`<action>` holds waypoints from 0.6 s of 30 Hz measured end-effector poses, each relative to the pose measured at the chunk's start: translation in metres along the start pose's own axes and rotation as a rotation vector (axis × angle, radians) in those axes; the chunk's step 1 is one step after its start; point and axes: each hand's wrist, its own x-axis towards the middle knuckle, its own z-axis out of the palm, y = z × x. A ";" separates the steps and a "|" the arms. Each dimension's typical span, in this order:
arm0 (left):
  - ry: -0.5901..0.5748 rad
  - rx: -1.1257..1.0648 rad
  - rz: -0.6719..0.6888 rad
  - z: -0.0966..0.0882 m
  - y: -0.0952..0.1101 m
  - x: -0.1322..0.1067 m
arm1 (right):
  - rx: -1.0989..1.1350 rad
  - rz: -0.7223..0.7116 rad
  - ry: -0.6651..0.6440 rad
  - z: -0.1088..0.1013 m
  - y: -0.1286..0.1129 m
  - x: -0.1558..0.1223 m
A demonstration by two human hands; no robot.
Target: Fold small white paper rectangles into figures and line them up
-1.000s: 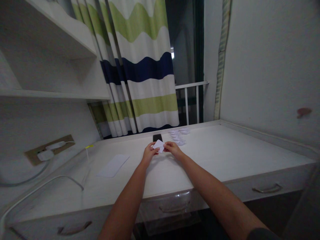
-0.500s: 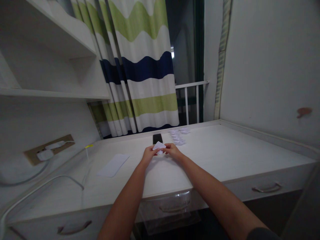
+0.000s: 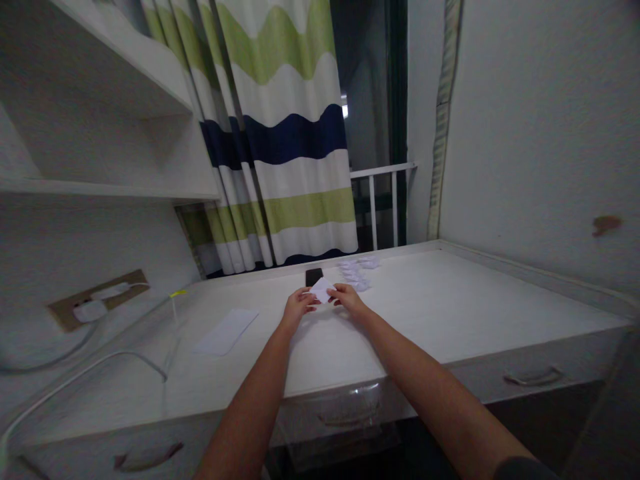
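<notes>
Both my hands are above the middle of a white desk (image 3: pixel 420 307), pinching a small piece of white paper (image 3: pixel 323 290) between them. My left hand (image 3: pixel 299 308) holds its lower left side, and my right hand (image 3: pixel 347 299) holds its right corner. Just beyond the paper lies a black phone (image 3: pixel 315 277). Beyond my right hand is a loose group of small folded white papers (image 3: pixel 354 272). A flat white paper sheet (image 3: pixel 227 332) lies to the left of my left hand.
A striped curtain (image 3: pixel 285 147) and a railing (image 3: pixel 380 200) stand behind the desk. A white wall (image 3: pixel 530 133) bounds the right side. A white shelf (image 3: pixel 100 190) overhangs the left, above a wall socket (image 3: pixel 90 310) with a plugged-in cable. Drawer handles line the desk front.
The paper looks flatter and more open than half a second ago, when it looked bunched. My hands have moved slightly apart, and the phone and paper group have not moved.
</notes>
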 end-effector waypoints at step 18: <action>-0.080 0.141 0.060 0.000 -0.003 0.002 | -0.029 -0.136 -0.019 -0.001 0.002 0.002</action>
